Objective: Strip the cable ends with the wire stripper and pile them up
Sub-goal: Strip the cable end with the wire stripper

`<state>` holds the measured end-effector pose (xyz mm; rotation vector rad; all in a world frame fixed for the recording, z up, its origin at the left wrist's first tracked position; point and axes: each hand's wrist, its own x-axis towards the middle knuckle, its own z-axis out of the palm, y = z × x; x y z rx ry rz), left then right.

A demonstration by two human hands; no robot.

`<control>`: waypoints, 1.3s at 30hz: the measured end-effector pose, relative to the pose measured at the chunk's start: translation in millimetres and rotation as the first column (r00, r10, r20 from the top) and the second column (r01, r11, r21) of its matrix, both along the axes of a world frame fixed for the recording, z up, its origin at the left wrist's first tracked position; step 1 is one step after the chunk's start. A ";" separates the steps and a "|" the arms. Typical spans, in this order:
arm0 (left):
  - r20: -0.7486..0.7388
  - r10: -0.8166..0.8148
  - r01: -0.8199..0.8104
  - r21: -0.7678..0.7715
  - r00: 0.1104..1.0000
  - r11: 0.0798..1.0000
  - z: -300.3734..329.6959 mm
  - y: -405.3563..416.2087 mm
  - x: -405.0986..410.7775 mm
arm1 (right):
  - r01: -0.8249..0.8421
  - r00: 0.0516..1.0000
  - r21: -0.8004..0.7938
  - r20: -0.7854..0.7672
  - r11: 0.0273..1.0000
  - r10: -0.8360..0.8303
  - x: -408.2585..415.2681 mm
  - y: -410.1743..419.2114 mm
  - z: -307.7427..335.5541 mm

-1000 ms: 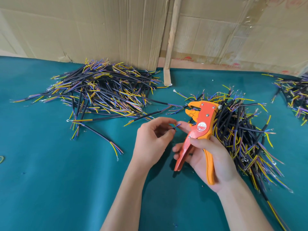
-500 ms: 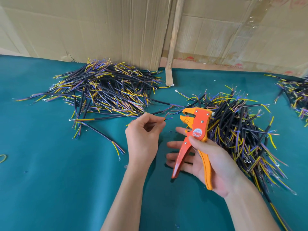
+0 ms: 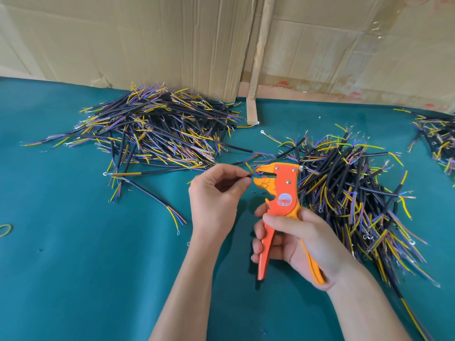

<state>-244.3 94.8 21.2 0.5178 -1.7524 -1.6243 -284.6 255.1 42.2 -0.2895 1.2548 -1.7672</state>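
Cable [image 3: 247, 174], pinched near its end by the left hand [image 3: 216, 193], looks light and floppy, so grip it close; right hand [image 3: 298, 244] fingers [image 3: 261, 238] wrap the wire stripper [image 3: 280, 205] handles.

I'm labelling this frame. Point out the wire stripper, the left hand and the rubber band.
wire stripper [image 3: 285, 190], head view, orange body by the round label
left hand [image 3: 216, 200], head view, back of hand
rubber band [image 3: 5, 230], head view, its loop
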 end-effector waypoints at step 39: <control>-0.040 -0.021 0.023 0.035 0.999 0.999 1.1 1.4 1.4 | -0.032 0.998 0.005 -0.049 0.999 0.032 -1.5 2.5 2.1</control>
